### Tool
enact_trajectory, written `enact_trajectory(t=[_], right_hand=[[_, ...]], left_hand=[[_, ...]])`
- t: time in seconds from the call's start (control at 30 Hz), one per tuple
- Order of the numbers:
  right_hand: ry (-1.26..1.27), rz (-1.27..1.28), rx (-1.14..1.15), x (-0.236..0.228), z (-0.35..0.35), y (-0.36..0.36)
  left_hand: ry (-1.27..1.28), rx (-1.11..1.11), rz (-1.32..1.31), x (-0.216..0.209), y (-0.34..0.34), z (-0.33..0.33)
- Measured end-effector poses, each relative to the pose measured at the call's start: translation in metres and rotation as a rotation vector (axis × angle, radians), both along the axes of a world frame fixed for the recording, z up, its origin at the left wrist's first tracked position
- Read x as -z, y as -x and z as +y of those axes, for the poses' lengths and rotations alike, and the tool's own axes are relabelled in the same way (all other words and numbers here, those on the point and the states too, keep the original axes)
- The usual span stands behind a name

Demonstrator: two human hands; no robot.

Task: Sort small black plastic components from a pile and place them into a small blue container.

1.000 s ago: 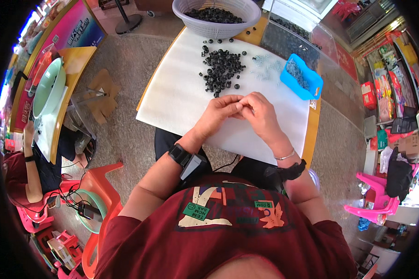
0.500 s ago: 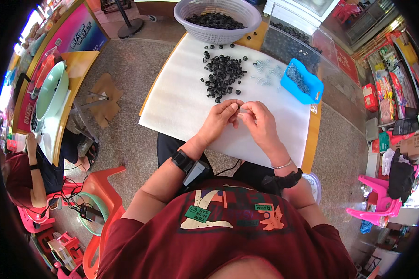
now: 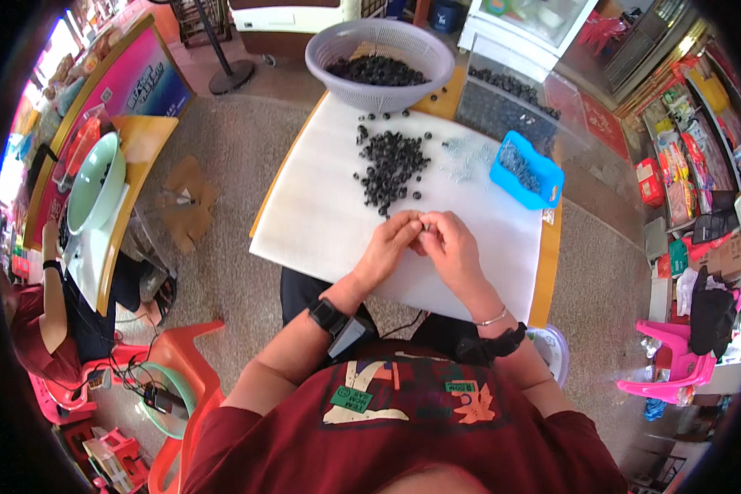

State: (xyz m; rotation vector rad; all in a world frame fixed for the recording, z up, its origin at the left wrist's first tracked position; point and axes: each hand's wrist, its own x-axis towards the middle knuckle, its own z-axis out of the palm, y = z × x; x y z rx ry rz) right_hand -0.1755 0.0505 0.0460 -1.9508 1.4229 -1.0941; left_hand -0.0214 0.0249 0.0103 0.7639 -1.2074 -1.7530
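Note:
Above the near part of the white-topped table [image 3: 305, 239], my left hand [image 3: 391, 244] and my right hand [image 3: 453, 251] meet fingertip to fingertip. Both are closed in a pinch. A small dark piece shows between the left fingers, mostly covered; what the right fingers grip is hidden. Just beyond my hands lies a pile of small black round pieces [image 3: 391, 165]. Small clear bluish pieces [image 3: 465, 156] are scattered right of it. More of these fill a blue plastic basket [image 3: 506, 183] at the table's right edge.
A grey-purple colander [image 3: 387, 95] of black pieces stands at the far edge, beside a clear bin [image 3: 502, 111] holding more. At left, another person [image 3: 45, 329] sits by a table with a green bowl [image 3: 81, 206]. A red chair [image 3: 202, 354] stands near my left.
The whole view has shifted, so the table and hands sit lower in the picture. My hands stay together, fingers slightly rearranged around what they pinch.

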Motion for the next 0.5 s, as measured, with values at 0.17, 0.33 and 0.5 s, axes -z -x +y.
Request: enact_trajectory(t=[0.17,0.33,0.5], right_hand=[[0.278,0.228,-0.027,-0.005,-0.005,0.013],[0.144,0.061,0.079,-0.029,-0.025,0.038],[0.433,0.083,0.389,-0.078,-0.121,0.108]], left_hand=[[0.033,0.043,-0.099,-0.006,0.005,0.000],[-0.051,0.076,0.015,-0.007,0.003,-0.003],[-0.155,0.048,0.209,0.006,0.001,-0.012]])
